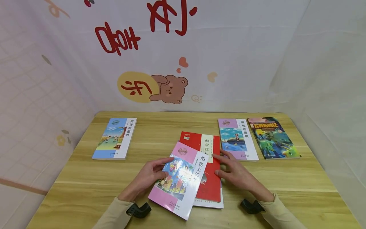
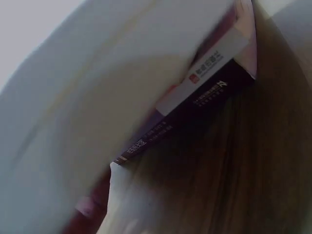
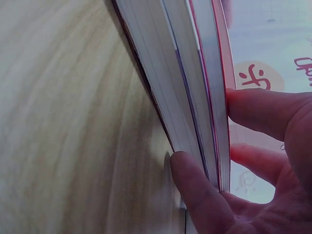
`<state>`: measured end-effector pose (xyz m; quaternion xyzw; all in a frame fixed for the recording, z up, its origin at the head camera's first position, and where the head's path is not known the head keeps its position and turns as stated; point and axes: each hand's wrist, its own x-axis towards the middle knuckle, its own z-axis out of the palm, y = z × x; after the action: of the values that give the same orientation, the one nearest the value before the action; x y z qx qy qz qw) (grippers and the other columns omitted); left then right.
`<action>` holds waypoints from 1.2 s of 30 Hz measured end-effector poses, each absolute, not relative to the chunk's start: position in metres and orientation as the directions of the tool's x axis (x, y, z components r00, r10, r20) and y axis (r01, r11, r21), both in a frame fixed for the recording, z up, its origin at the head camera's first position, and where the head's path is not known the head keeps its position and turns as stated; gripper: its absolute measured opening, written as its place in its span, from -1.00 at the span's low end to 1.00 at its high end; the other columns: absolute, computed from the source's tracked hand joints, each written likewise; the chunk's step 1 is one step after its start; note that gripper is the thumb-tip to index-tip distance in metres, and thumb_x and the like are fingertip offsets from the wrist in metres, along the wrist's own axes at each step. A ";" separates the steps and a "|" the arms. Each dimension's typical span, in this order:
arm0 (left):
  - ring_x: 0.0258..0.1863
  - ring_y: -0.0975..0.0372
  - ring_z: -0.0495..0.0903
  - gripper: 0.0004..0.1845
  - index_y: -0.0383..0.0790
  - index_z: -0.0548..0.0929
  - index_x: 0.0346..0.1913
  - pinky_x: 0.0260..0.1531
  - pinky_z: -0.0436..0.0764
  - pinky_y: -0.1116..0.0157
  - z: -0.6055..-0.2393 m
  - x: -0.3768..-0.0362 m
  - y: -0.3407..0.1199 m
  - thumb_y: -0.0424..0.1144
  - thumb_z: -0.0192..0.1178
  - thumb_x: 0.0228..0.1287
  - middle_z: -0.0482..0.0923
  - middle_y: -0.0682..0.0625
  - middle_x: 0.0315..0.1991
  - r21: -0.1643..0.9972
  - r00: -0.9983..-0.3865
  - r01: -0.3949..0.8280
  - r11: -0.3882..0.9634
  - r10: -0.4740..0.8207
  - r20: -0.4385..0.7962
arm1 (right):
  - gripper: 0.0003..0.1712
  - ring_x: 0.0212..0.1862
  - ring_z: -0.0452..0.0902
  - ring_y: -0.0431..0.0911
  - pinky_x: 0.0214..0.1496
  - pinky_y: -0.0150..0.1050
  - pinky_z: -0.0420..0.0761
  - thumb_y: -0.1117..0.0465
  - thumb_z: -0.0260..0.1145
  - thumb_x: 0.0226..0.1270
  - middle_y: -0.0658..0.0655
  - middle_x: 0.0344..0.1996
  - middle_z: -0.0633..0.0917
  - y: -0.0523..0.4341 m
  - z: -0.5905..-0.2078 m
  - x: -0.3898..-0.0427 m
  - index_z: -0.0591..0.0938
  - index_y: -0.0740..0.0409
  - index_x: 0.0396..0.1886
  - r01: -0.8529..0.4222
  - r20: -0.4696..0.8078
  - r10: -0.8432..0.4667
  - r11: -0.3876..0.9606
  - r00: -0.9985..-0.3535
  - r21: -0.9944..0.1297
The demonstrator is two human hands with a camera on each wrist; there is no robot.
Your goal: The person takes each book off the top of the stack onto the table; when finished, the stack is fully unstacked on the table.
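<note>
1. Pink and white, the top book [image 1: 178, 179] lies askew on a small stack near the middle of the wooden table [image 1: 85, 178], its near corner jutting toward the person.
2. Left hand [image 1: 150, 178] grips this pink book at its left edge, thumb curled over the cover and fingers tucked beneath; the left wrist view shows only blurred book undersides and spines close up.
3. Under it lies a red book [image 1: 211, 178], with a white book [image 1: 213, 203] peeking out at the near right corner of the stack.
4. Right hand [image 1: 235, 173] rests on the right edge of the red book, fingers spread and fairly straight across the cover. In the right wrist view its thumb [image 3: 200, 195] presses against the page edges while fingers lie over the red cover.
5. Far left on the table lies a blue-and-white book [image 1: 114, 138], well apart from the stack.
6. Far right lie a pink-topped book [image 1: 237, 138] and a green-and-dark book [image 1: 271, 138], side by side and touching.
7. Behind the table hangs a pale backdrop [image 1: 228, 63] with red characters and a brown bear [image 1: 170, 89].
</note>
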<state>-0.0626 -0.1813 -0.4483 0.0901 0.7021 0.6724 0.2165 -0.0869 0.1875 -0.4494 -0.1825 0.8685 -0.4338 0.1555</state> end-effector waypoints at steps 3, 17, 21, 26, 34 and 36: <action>0.34 -0.03 0.48 -0.44 -0.30 0.49 0.46 0.06 0.64 0.35 -0.449 -0.064 -0.182 -0.43 0.23 0.42 0.29 -0.28 0.52 0.979 -0.903 -0.198 0.051 0.378 -0.203 | -0.22 0.45 0.18 0.34 0.12 -0.07 0.72 0.09 0.46 0.38 0.33 0.58 0.12 0.187 -0.450 -0.088 0.43 0.07 0.55 -0.177 -0.116 -0.451 0.556 -0.885 -0.812; 0.33 0.13 0.47 -0.41 -0.27 0.40 0.53 0.17 0.64 0.15 -0.439 -0.065 -0.186 -0.50 0.14 0.47 0.07 -0.23 0.62 0.934 -0.914 -0.250 -0.255 0.382 -0.140 | -0.25 0.44 0.14 0.40 0.12 0.02 0.71 0.10 0.44 0.41 0.38 0.56 0.10 0.189 -0.448 -0.086 0.44 0.13 0.53 -0.198 -0.084 -0.469 0.520 -0.879 -0.831; 0.35 0.11 0.44 -0.41 -0.14 0.48 0.50 0.22 0.61 0.12 -0.434 -0.065 -0.188 -0.53 0.09 0.47 0.08 -0.18 0.61 0.905 -0.919 -0.286 -0.314 0.359 -0.165 | -0.26 0.44 0.14 0.39 0.13 0.04 0.71 0.11 0.44 0.42 0.37 0.57 0.10 0.188 -0.447 -0.086 0.44 0.12 0.53 -0.192 -0.088 -0.465 0.520 -0.881 -0.833; 0.35 0.11 0.46 -0.41 -0.06 0.51 0.48 0.23 0.60 0.10 -0.428 -0.066 -0.191 -0.55 0.05 0.49 0.12 -0.14 0.59 0.881 -0.926 -0.307 -0.360 0.326 -0.189 | -0.25 0.45 0.13 0.39 0.12 0.02 0.71 0.09 0.43 0.42 0.38 0.57 0.09 0.189 -0.448 -0.086 0.43 0.12 0.54 -0.196 -0.092 -0.468 0.529 -0.879 -0.826; 0.34 0.18 0.48 -0.39 -0.04 0.49 0.50 0.22 0.61 0.13 -0.423 -0.073 -0.200 -0.55 0.01 0.50 0.12 -0.12 0.57 0.889 -0.956 -0.231 -0.394 0.262 -0.132 | -0.23 0.48 0.10 0.34 0.13 -0.05 0.71 0.07 0.45 0.40 0.33 0.58 0.11 0.189 -0.450 -0.087 0.43 0.06 0.55 -0.202 -0.097 -0.453 0.565 -0.886 -0.800; 0.34 0.18 0.48 -0.38 -0.04 0.47 0.51 0.21 0.61 0.14 -0.422 -0.074 -0.203 -0.56 -0.01 0.50 0.13 -0.11 0.56 0.888 -0.959 -0.218 -0.406 0.256 -0.119 | -0.23 0.47 0.11 0.35 0.13 -0.03 0.71 0.07 0.45 0.40 0.34 0.57 0.11 0.189 -0.450 -0.087 0.43 0.06 0.54 -0.199 -0.097 -0.454 0.560 -0.886 -0.804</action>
<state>-0.0743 -0.2034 -0.4222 0.0180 0.5265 0.8381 0.1416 -0.0874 0.1888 -0.4497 -0.1875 0.8706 -0.4300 0.1484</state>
